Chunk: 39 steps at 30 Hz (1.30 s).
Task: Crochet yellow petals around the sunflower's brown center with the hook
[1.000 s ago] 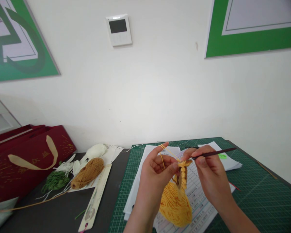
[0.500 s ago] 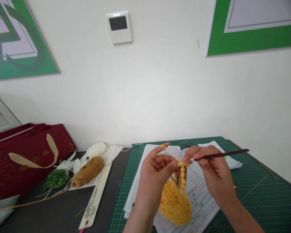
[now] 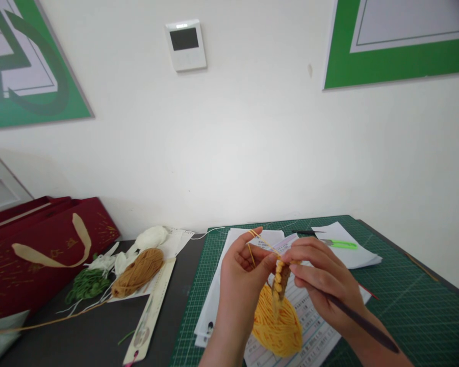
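Note:
My left hand pinches the edge of a small yellow and brown crochet piece. Yellow yarn loops over its raised index finger and runs down to the work. In my right hand is a crochet hook with a dark handle, which slants down across the wrist. The hook's tip is hidden behind the fingers. My right fingertips touch the top of the crochet piece. Below the hands, a ball of yellow yarn lies on printed sheets.
A green cutting mat lies under the papers. A bright green utility knife rests on white paper at the right. Leftward are brown yarn, green yarn, white yarn, a ruler-like strip and a red gift bag.
The hook's handle has swung from pointing right to pointing down toward my right wrist. My right hand has turned and its fingers have moved onto the crochet piece, which now hangs turned.

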Each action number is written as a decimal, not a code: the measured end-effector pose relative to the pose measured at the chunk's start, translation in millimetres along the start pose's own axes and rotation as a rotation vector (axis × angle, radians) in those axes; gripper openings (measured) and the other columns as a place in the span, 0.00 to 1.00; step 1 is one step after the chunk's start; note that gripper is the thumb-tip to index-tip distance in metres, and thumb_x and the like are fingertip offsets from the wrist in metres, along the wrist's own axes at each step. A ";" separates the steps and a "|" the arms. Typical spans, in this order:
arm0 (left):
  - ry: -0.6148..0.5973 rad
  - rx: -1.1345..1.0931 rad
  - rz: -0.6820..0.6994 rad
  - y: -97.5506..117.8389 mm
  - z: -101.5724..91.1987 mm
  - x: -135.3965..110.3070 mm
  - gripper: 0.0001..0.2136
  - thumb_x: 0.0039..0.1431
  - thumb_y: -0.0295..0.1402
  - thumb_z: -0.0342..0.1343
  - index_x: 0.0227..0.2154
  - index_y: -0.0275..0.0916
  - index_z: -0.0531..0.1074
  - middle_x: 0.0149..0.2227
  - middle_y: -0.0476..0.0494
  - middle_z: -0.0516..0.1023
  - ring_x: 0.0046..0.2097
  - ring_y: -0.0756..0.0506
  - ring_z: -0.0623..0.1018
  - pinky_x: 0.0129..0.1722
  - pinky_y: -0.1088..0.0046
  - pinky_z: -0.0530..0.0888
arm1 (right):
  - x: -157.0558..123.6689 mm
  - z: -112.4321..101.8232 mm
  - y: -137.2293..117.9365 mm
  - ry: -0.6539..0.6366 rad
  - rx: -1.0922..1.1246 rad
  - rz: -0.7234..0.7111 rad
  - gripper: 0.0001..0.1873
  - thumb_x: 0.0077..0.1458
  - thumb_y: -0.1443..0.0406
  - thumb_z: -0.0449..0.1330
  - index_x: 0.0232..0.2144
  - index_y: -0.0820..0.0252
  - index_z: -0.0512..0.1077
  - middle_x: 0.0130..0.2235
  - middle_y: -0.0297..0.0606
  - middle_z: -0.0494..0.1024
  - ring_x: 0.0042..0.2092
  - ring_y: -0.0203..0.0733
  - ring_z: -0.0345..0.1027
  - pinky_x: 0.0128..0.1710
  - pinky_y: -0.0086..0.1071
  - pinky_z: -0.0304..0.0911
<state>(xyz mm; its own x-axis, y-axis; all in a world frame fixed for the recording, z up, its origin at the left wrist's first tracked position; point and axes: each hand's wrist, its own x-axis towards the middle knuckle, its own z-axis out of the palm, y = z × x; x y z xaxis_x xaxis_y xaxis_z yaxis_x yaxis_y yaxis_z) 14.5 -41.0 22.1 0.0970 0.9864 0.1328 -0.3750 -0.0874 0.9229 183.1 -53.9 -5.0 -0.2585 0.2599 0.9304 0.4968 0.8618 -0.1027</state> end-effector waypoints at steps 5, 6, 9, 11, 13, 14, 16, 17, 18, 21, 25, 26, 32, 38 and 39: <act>0.005 0.014 0.026 -0.6 1.8 -1.5 0.25 0.48 0.26 0.71 0.50 0.33 0.74 0.26 0.49 0.80 0.30 0.48 0.78 0.34 0.72 0.74 | -7.0 2.7 0.6 -0.011 -0.111 -0.005 0.20 0.58 0.75 0.62 0.50 0.51 0.74 0.43 0.42 0.83 0.46 0.49 0.75 0.43 0.46 0.74; -0.014 -0.016 0.013 -0.7 1.9 -1.4 0.25 0.48 0.26 0.71 0.50 0.33 0.74 0.25 0.49 0.80 0.29 0.48 0.78 0.34 0.72 0.74 | -5.7 3.4 0.1 0.018 -0.105 -0.004 0.21 0.58 0.75 0.61 0.50 0.50 0.74 0.43 0.41 0.84 0.45 0.48 0.76 0.42 0.46 0.74; -0.097 -0.144 -0.061 0.1 1.9 -1.2 0.26 0.47 0.26 0.72 0.50 0.34 0.74 0.24 0.50 0.80 0.27 0.48 0.77 0.33 0.71 0.74 | 3.4 4.7 -2.9 0.122 -0.070 0.002 0.23 0.57 0.77 0.60 0.49 0.49 0.75 0.39 0.40 0.84 0.41 0.46 0.76 0.39 0.43 0.75; -0.121 -0.204 -0.115 1.4 1.5 -1.4 0.27 0.46 0.25 0.73 0.51 0.34 0.74 0.25 0.49 0.80 0.27 0.49 0.77 0.34 0.71 0.73 | 9.8 4.9 -5.1 0.154 -0.055 0.007 0.24 0.56 0.78 0.59 0.48 0.48 0.75 0.37 0.38 0.83 0.39 0.45 0.76 0.37 0.42 0.75; -0.121 -0.242 -0.158 2.8 0.9 -1.6 0.27 0.47 0.26 0.73 0.52 0.33 0.73 0.28 0.47 0.81 0.29 0.49 0.78 0.35 0.71 0.74 | 13.6 4.8 -6.1 0.155 -0.045 0.012 0.24 0.55 0.78 0.59 0.48 0.48 0.75 0.37 0.38 0.83 0.39 0.45 0.76 0.37 0.42 0.75; -0.122 -0.258 -0.173 3.2 0.6 -1.6 0.27 0.48 0.27 0.73 0.52 0.32 0.73 0.29 0.45 0.82 0.29 0.48 0.79 0.35 0.70 0.74 | 14.5 4.7 -6.2 0.152 -0.040 0.009 0.23 0.55 0.78 0.59 0.47 0.48 0.75 0.37 0.38 0.83 0.39 0.45 0.75 0.37 0.42 0.75; -0.119 -0.287 -0.193 3.4 -0.1 -1.3 0.25 0.52 0.30 0.71 0.52 0.31 0.73 0.31 0.43 0.82 0.30 0.47 0.79 0.35 0.69 0.75 | 14.8 4.8 -5.8 0.140 -0.034 -0.005 0.23 0.55 0.79 0.59 0.47 0.50 0.75 0.37 0.39 0.83 0.39 0.44 0.75 0.37 0.41 0.75; -0.114 -0.298 -0.202 3.2 -0.4 -1.0 0.23 0.54 0.32 0.70 0.51 0.30 0.73 0.31 0.42 0.82 0.30 0.48 0.79 0.34 0.69 0.75 | 14.6 4.9 -5.4 0.129 -0.031 -0.012 0.22 0.55 0.79 0.59 0.47 0.50 0.75 0.36 0.39 0.82 0.40 0.44 0.75 0.37 0.40 0.75; -0.108 -0.303 -0.210 2.9 -0.6 -0.8 0.22 0.54 0.32 0.70 0.51 0.30 0.74 0.31 0.43 0.81 0.29 0.48 0.79 0.34 0.69 0.75 | 14.2 5.1 -5.0 0.120 -0.029 -0.017 0.22 0.55 0.78 0.59 0.47 0.50 0.75 0.36 0.39 0.82 0.40 0.44 0.75 0.37 0.40 0.75; -0.102 -0.297 -0.230 1.7 -1.7 -0.5 0.23 0.52 0.28 0.71 0.51 0.30 0.74 0.28 0.45 0.81 0.27 0.50 0.77 0.32 0.73 0.74 | 13.3 6.1 -4.2 0.106 -0.021 -0.023 0.21 0.56 0.78 0.59 0.47 0.50 0.76 0.36 0.38 0.82 0.39 0.44 0.74 0.36 0.40 0.75; -0.089 -0.282 -0.229 0.2 -3.7 -0.3 0.25 0.47 0.25 0.73 0.49 0.30 0.74 0.27 0.46 0.81 0.26 0.50 0.77 0.31 0.73 0.74 | 12.6 7.9 -4.0 0.099 -0.003 -0.019 0.19 0.57 0.77 0.60 0.45 0.51 0.76 0.34 0.37 0.81 0.39 0.44 0.75 0.37 0.39 0.75; -0.079 -0.270 -0.220 -0.2 -4.2 -0.1 0.26 0.46 0.25 0.74 0.49 0.30 0.74 0.27 0.46 0.81 0.27 0.50 0.77 0.32 0.72 0.74 | 12.5 8.5 -4.0 0.096 -0.004 -0.016 0.18 0.57 0.77 0.60 0.44 0.51 0.77 0.34 0.38 0.81 0.39 0.43 0.75 0.37 0.39 0.74; -0.057 -0.200 -0.164 -2.3 -6.2 2.3 0.26 0.43 0.24 0.75 0.48 0.30 0.74 0.25 0.46 0.83 0.26 0.49 0.77 0.32 0.71 0.74 | 10.1 12.6 -3.1 0.075 -0.034 -0.019 0.19 0.58 0.77 0.60 0.46 0.52 0.75 0.37 0.38 0.81 0.40 0.43 0.73 0.37 0.39 0.74; -0.048 -0.240 -0.182 -0.2 -6.5 3.4 0.28 0.42 0.23 0.75 0.48 0.30 0.73 0.26 0.46 0.82 0.27 0.49 0.78 0.33 0.71 0.74 | 2.2 14.0 -1.5 0.131 -0.087 0.054 0.14 0.57 0.77 0.62 0.41 0.55 0.75 0.40 0.40 0.77 0.45 0.46 0.69 0.43 0.43 0.70; -0.045 -0.245 -0.184 0.5 -6.4 3.5 0.29 0.42 0.23 0.75 0.49 0.30 0.73 0.26 0.46 0.83 0.27 0.49 0.78 0.34 0.71 0.74 | 0.8 14.6 -1.0 0.155 -0.106 0.093 0.12 0.56 0.76 0.63 0.39 0.56 0.75 0.39 0.39 0.75 0.44 0.45 0.68 0.42 0.43 0.68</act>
<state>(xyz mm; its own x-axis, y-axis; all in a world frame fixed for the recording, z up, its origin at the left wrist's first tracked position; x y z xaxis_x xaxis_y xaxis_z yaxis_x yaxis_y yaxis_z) 8.8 -36.7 20.7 0.2228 0.9748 -0.0075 -0.5575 0.1337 0.8193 170.3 -48.2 -9.3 -0.0806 0.2593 0.9624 0.5992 0.7842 -0.1611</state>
